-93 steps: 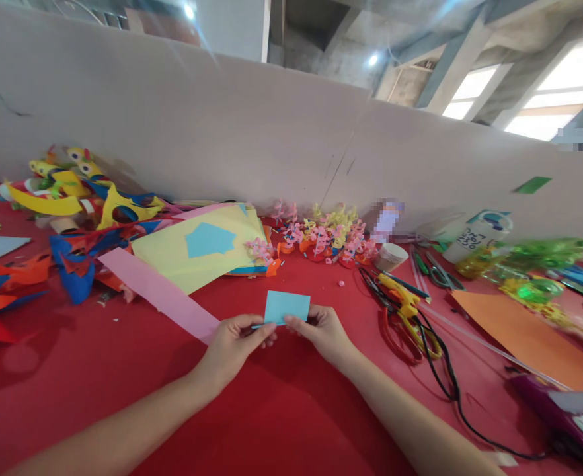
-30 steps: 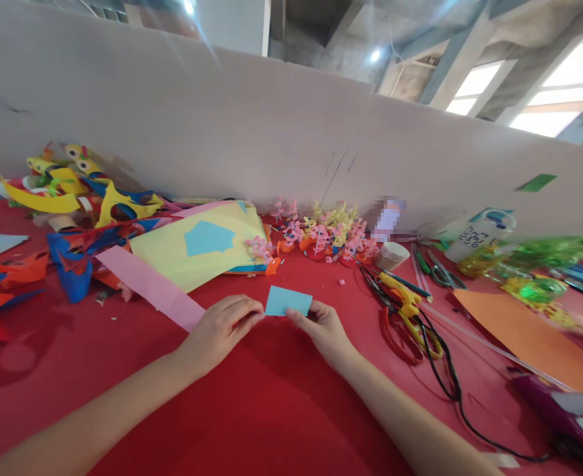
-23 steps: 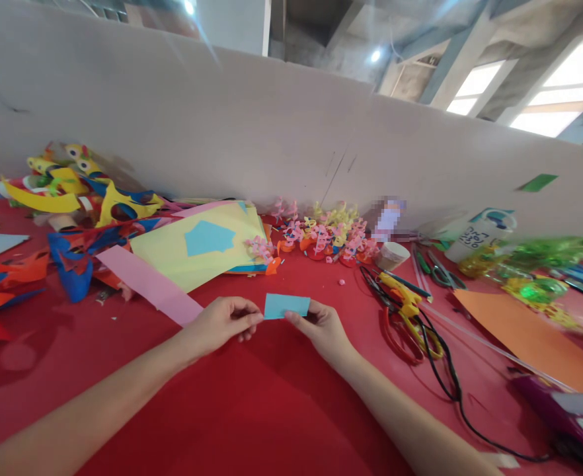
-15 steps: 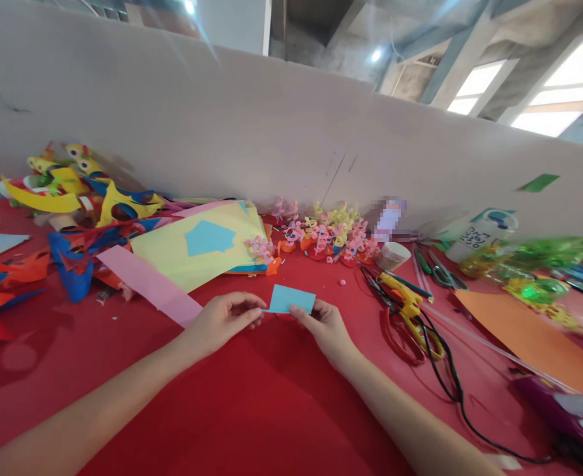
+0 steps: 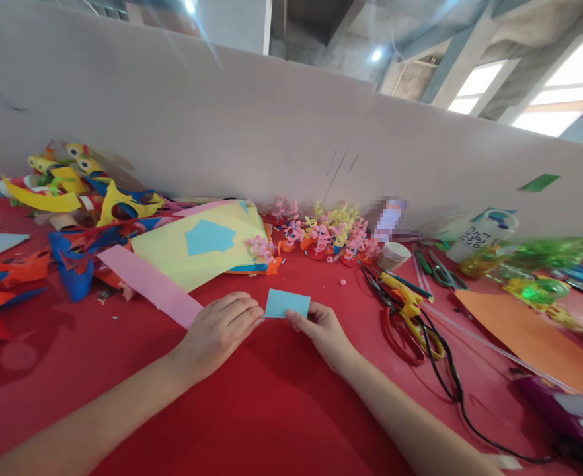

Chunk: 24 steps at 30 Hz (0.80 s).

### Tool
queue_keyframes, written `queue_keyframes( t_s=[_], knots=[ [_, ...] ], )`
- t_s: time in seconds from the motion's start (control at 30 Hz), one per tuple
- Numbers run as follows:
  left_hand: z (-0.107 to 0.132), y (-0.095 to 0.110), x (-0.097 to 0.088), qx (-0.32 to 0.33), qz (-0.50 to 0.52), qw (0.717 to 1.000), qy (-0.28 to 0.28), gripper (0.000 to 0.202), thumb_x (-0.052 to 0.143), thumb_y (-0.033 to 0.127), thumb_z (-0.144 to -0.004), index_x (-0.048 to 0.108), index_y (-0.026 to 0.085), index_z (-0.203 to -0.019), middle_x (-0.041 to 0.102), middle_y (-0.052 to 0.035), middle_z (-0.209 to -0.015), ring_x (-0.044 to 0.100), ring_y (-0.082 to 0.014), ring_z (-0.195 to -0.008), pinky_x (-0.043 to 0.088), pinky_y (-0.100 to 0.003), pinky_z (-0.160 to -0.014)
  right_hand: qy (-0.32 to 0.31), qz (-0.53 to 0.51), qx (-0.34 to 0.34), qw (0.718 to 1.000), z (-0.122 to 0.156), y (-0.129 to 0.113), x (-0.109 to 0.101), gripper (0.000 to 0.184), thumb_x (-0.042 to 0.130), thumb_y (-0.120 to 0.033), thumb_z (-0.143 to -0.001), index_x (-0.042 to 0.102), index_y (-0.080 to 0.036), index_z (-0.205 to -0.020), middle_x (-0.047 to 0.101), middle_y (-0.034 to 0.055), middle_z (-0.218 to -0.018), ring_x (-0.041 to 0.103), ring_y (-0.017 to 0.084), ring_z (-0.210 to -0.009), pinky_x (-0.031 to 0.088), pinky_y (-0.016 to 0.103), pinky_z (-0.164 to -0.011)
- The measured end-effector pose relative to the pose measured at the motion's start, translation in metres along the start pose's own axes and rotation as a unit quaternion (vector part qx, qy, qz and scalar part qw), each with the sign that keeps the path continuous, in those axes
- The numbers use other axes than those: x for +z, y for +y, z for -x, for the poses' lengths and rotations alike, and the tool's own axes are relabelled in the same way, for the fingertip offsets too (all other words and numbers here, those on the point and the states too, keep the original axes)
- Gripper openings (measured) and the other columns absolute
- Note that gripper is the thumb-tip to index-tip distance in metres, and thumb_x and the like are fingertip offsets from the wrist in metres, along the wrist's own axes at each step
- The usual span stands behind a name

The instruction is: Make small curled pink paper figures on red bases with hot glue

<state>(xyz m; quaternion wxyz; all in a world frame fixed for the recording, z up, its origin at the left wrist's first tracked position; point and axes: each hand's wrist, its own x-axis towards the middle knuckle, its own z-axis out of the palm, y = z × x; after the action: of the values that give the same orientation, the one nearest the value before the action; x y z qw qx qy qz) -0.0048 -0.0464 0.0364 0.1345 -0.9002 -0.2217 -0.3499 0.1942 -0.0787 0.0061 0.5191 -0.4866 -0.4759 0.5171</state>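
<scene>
**Between our hands, a blue paper [image 5: 282, 301] that could twist or crease**

We have the blue paper above the middle of the red table [image 5: 252, 416]. Our right hand [image 5: 325, 330] pinches its lower right part, thumb in front. Our left hand [image 5: 222, 327] meets the lower left corner, fingers together, back towards us; whether it grips, we cannot tell. If those fingertips hold little, the paper could swing about our right thumb; uneven pressure would likely crease it askew. The pink strip [image 5: 150, 283] runs up to our left hand, so a dropped wrist might drag it. Farther right, our forearm could snag the black cord [image 5: 456, 395].

As for containers, what looks like a white cup [image 5: 394, 256] sits behind the yellow-handled tool [image 5: 406, 299], and a white bottle [image 5: 482, 235] with handwriting leans near the pale panel [image 5: 252, 132]. What either holds, we cannot make out.
</scene>
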Motion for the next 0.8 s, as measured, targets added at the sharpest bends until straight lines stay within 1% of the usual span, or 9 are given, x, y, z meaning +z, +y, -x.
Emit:
queue_keyframes(
  t_s=[0.2,0.33,0.47,0.6,0.7,0.8],
  knots=[
    [0.0,-0.002,0.001,0.033,-0.024,0.999,0.004,0.017,0.047,0.014,-0.089,0.063,0.014,-0.085,0.07,-0.0048,-0.079,0.065,-0.0189,-0.078,0.057,-0.033,-0.07,0.004,0.012,-0.013,1.0,-0.001,-0.002,0.0,0.034,0.071,-0.049,-0.062,0.06,-0.018,-0.055,0.052,-0.0024,-0.052,0.042,0.01,-0.052,0.035,0.023,-0.052],
    [0.0,-0.003,0.003,0.015,0.005,1.0,0.004,0.02,0.045,0.017,-0.091,0.063,0.014,-0.085,0.069,-0.0052,-0.078,0.065,-0.0191,-0.078,0.057,-0.034,-0.07,0.002,0.014,-0.024,1.0,0.0,-0.001,0.0,0.03,0.071,-0.047,-0.064,0.064,-0.018,-0.058,0.059,-0.0011,-0.056,0.049,0.012,-0.055,0.04,0.025,-0.056],
    [0.003,-0.005,0.007,-0.036,0.066,0.997,-0.018,0.019,0.044,0.021,-0.092,0.063,0.017,-0.089,0.069,-0.0045,-0.08,0.064,-0.0186,-0.08,0.056,-0.033,-0.071,-0.001,0.016,-0.033,0.999,-0.001,0.002,-0.002,0.025,0.071,-0.044,-0.065,0.07,-0.019,-0.068,0.068,0.0007,-0.067,0.057,0.015,-0.062,0.045,0.028,-0.064],
    [0.005,-0.008,0.011,-0.091,0.137,0.985,-0.048,0.019,0.045,0.026,-0.092,0.061,0.017,-0.089,0.067,-0.0053,-0.083,0.063,-0.0186,-0.081,0.054,-0.033,-0.072,-0.006,0.017,-0.046,0.999,-0.002,0.004,-0.004,0.021,0.072,-0.039,-0.067,0.072,-0.02,-0.075,0.071,0.0019,-0.075,0.061,0.017,-0.068,0.047,0.03,-0.071],
    [0.003,-0.008,0.01,-0.14,0.19,0.969,-0.078,0.018,0.046,0.027,-0.09,0.061,0.019,-0.086,0.066,-0.0044,-0.083,0.062,-0.0179,-0.081,0.053,-0.033,-0.072,-0.005,0.023,-0.058,0.998,-0.002,0.004,-0.004,0.019,0.071,-0.037,-0.068,0.073,-0.021,-0.076,0.072,0.0023,-0.077,0.062,0.017,-0.07,0.048,0.031,-0.072],
    [-0.001,-0.008,0.007,-0.188,0.239,0.945,-0.12,0.015,0.049,0.027,-0.088,0.061,0.02,-0.083,0.065,-0.0032,-0.082,0.061,-0.0176,-0.08,0.051,-0.033,-0.073,-0.003,0.039,-0.066,0.997,-0.002,0.003,-0.004,0.018,0.071,-0.038,-0.068,0.073,-0.022,-0.076,0.072,0.0029,-0.078,0.063,0.018,-0.071,0.048,0.032,-0.072]
  ],
)
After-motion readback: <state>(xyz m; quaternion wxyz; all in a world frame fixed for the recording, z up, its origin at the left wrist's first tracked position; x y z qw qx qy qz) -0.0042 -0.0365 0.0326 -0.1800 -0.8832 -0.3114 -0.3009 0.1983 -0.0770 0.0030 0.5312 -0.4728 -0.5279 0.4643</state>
